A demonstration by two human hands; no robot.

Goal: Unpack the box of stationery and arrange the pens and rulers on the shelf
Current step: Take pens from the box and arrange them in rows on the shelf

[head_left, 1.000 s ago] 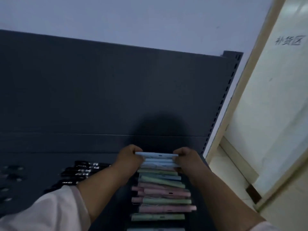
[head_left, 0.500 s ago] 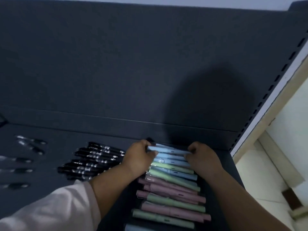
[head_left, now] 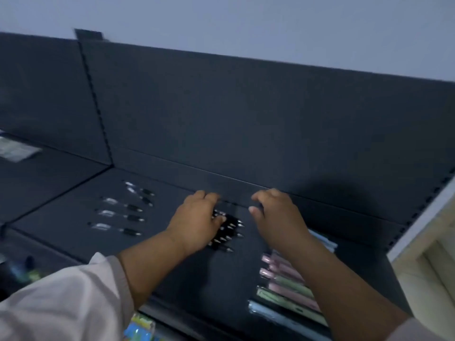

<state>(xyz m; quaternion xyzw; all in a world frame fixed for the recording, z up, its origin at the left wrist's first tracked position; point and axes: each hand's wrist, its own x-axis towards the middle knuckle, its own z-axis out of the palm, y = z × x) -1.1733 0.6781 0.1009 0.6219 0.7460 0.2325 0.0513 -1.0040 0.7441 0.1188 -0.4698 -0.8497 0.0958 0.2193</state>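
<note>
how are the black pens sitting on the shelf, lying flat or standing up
Lying flat: the black pens lie side by side on the shelf, tips pointing right, their other ends hidden under the left hand.

Dim light. A pale bluish wall rises behind dark shelving; a cream surface at right.

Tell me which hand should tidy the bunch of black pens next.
Left, probably. The left hand lies right over the black pens, covering their left ends. The right hand hovers to their right, holding nothing, its forearm above the pastel pens.
</note>
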